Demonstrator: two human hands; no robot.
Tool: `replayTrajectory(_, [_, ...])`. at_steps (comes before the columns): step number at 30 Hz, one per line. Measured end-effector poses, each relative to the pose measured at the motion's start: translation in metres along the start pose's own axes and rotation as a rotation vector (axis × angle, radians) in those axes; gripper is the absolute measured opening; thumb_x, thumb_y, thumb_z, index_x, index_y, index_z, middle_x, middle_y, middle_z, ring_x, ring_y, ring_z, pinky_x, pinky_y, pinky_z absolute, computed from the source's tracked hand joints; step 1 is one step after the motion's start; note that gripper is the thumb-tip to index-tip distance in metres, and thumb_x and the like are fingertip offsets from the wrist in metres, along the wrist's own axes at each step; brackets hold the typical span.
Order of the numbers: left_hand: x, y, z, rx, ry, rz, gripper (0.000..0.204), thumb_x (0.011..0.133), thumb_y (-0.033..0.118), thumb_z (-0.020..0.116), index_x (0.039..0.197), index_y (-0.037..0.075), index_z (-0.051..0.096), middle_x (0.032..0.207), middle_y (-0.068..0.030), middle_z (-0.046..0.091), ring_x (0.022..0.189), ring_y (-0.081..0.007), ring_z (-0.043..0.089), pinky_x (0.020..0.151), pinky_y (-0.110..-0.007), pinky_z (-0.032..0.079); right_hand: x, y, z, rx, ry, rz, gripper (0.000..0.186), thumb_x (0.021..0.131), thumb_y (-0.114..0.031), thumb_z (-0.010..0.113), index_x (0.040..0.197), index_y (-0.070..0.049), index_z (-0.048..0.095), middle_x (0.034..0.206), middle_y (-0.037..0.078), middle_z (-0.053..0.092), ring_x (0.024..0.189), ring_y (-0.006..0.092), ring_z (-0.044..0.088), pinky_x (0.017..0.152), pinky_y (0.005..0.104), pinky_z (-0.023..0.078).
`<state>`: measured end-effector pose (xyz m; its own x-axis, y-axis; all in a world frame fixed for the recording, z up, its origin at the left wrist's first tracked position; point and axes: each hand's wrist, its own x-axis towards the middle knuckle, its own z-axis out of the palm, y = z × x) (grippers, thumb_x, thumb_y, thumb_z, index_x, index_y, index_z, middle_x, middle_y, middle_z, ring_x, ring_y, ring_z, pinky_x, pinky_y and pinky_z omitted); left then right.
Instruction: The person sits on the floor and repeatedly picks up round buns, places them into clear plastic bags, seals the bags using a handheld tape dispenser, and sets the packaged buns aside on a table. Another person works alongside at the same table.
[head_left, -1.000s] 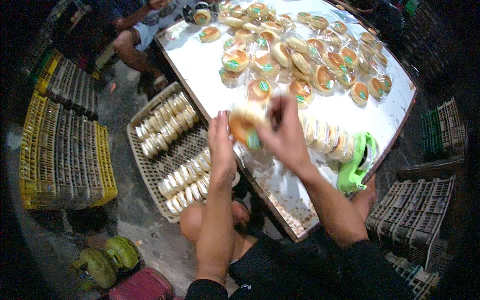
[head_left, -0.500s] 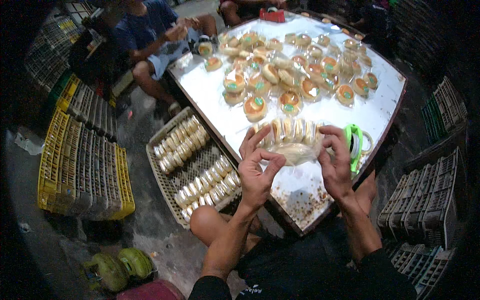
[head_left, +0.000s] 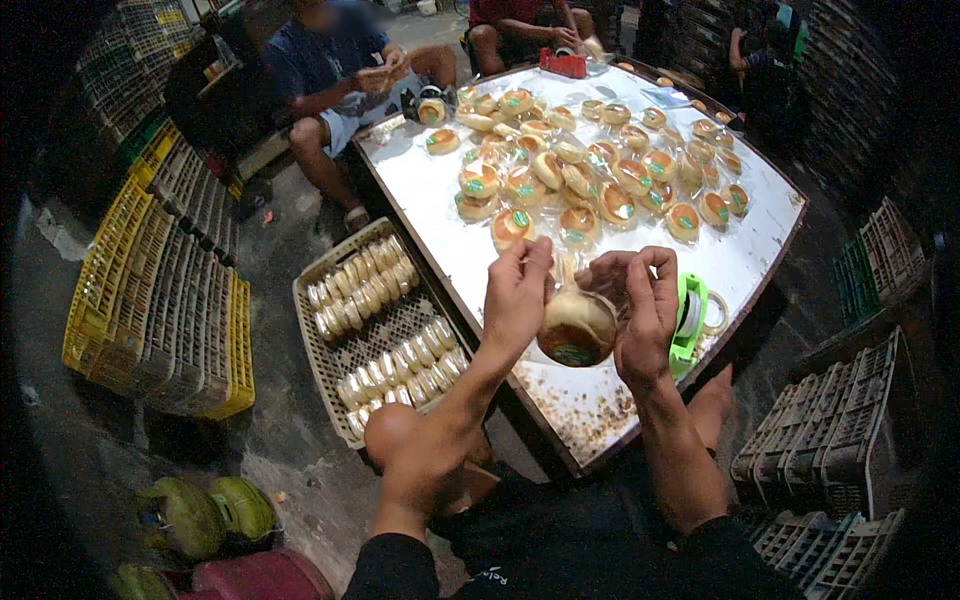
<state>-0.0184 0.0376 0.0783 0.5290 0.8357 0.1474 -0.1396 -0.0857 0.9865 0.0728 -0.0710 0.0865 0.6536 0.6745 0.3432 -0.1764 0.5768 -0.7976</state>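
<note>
Between my hands, over the near part of the white table (head_left: 640,395), hangs a round bun (head_left: 578,328) in a clear plastic bag. Its browned face with a green mark is tipped down toward me. My left hand (head_left: 512,305) pinches the gathered bag beside the bun. The fingers of my right hand (head_left: 648,318) are curled at the bag's other side, closed on the plastic as far as I can see. Just right of that hand a green tape dispenser (head_left: 688,325) stands on the table, with a pale tape ring (head_left: 718,312) next to it.
Many bagged buns (head_left: 600,170) lie across the table's far half. Crumbs (head_left: 570,412) are scattered at its near corner. Left of the table, a crate (head_left: 350,345) holds rows of packed buns. Stacked crates (head_left: 160,300) stand further left. A co-worker (head_left: 330,80) sits at the far left.
A single bagged bun now hangs between my hands, where a row of buns showed before. My left hand has risen slightly to a pinch, and my right hand has turned and curled inward.
</note>
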Motion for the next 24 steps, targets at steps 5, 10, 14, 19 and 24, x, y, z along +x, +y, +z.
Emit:
replayTrajectory(5, [-0.004, -0.014, 0.014, 0.201, 0.320, 0.317, 0.038, 0.094, 0.029, 0.059, 0.113, -0.002, 0.050, 0.086, -0.0134, 0.063, 0.078, -0.0208, 0.063, 0.069, -0.034, 0.049, -0.005, 0.005, -0.003, -0.043, 0.048, 0.001, 0.013, 0.103, -0.020, 0.033, 0.107, -0.008, 0.033, 0.101, 0.022, 0.064, 0.094, 0.0263, 0.064, 0.084, 0.0353, 0.051])
replayTrajectory(10, [-0.025, -0.013, 0.021, 0.195, 0.087, 0.335, 0.031, 0.093, 0.019, 0.060, 0.115, -0.002, 0.054, 0.094, -0.0109, 0.064, 0.087, -0.0149, 0.060, 0.078, -0.027, 0.047, 0.008, 0.023, -0.010, -0.214, -0.014, -0.117, 0.010, 0.099, -0.015, 0.045, 0.100, -0.006, 0.043, 0.093, 0.011, 0.064, 0.085, 0.0130, 0.055, 0.070, 0.0277, 0.048])
replayTrajectory(14, [-0.003, -0.020, 0.005, 0.018, -0.059, 0.008, 0.021, 0.091, 0.018, 0.064, 0.093, -0.003, 0.066, 0.083, -0.0070, 0.067, 0.077, -0.0109, 0.062, 0.071, -0.025, 0.049, 0.024, 0.036, 0.000, -0.443, 0.208, -0.008, 0.010, 0.092, -0.007, 0.059, 0.096, -0.005, 0.051, 0.084, 0.001, 0.052, 0.082, 0.0079, 0.052, 0.067, 0.0220, 0.045])
replayTrajectory(19, [0.028, -0.062, -0.015, -0.337, 0.286, -0.231, 0.021, 0.093, 0.017, 0.061, 0.092, -0.003, 0.065, 0.082, -0.0065, 0.068, 0.073, -0.0087, 0.061, 0.067, -0.023, 0.049, 0.031, 0.082, -0.005, -0.991, -0.109, -0.510, 0.033, 0.090, -0.008, 0.059, 0.119, 0.003, 0.049, 0.119, 0.022, 0.056, 0.108, 0.0305, 0.057, 0.091, 0.0381, 0.046])
replayTrajectory(24, [0.030, -0.056, -0.013, -0.111, 0.225, -0.075, 0.022, 0.091, 0.019, 0.066, 0.092, -0.003, 0.061, 0.091, -0.0093, 0.065, 0.082, -0.0135, 0.063, 0.073, -0.027, 0.050, 0.015, 0.110, 0.011, -0.644, 0.007, -0.077, 0.051, 0.097, -0.025, 0.052, 0.133, 0.009, 0.038, 0.125, 0.022, 0.056, 0.106, 0.0345, 0.060, 0.095, 0.0375, 0.044])
